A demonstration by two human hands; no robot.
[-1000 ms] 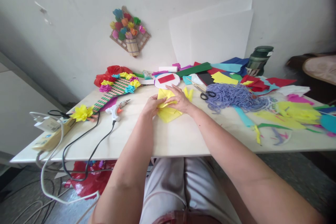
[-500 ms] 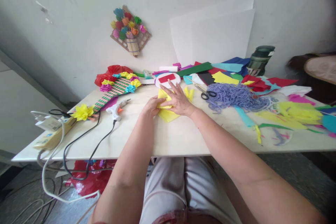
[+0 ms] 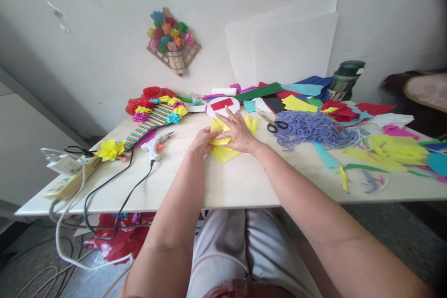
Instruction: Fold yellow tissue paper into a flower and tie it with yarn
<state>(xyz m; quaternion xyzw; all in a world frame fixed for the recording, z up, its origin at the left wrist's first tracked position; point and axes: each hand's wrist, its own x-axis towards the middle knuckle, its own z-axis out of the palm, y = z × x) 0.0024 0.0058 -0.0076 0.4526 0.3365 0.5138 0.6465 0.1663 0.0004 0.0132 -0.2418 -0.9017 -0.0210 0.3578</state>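
Observation:
Thin yellow crepe paper [image 3: 225, 153] is in my two hands over the middle of the white table. My left hand [image 3: 201, 142] pinches its left edge between thumb and fingers. Over the paper's right part lies my right hand [image 3: 240, 136], its thumb reaching toward the left thumb and its other fingers fanned out. The paper passes between that thumb and the fingers, partly hidden by them. Just beyond the fingertips is a white oval piece [image 3: 210, 108] with a red rectangle [image 3: 222, 104] on it. More yellow paper [image 3: 252, 125] shows beside the right hand.
To the left lie a white glue gun [image 3: 152, 147], a flower-trimmed stick fan [image 3: 150, 123] and a power strip [image 3: 68, 184] with cords. On the right are scissors [image 3: 277, 125], purple yarn [image 3: 310, 128], coloured paper scraps [image 3: 391, 151] and a dark bottle [image 3: 345, 79].
The fingers of my right hand have shifted slightly to the right and down. The yellow paper is a little more creased between the hands. My left hand has hardly moved.

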